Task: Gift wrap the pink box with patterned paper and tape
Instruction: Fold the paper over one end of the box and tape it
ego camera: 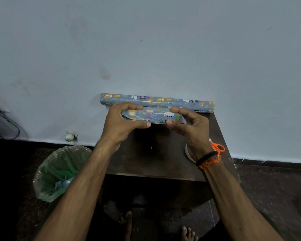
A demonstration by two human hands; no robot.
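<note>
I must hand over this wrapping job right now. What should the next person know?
Left hand and right hand: each grips one end of the wrapped box, held over the dark table.
Paper roll lies at the wall; scissors and what looks like the tape roll sit behind the right wrist.
Done: paper covers the box.
Left: fold and tape the ends, as far as visible.

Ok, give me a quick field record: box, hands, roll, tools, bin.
box: wrapped box, covered in patterned paper, held above the table
left hand: grips the box's left end
right hand: grips its right end
roll: lies along the wall, behind the box
scissors: orange handles, table's right edge, partly hidden by the right wrist
bin: on the floor, left of the table
</note>
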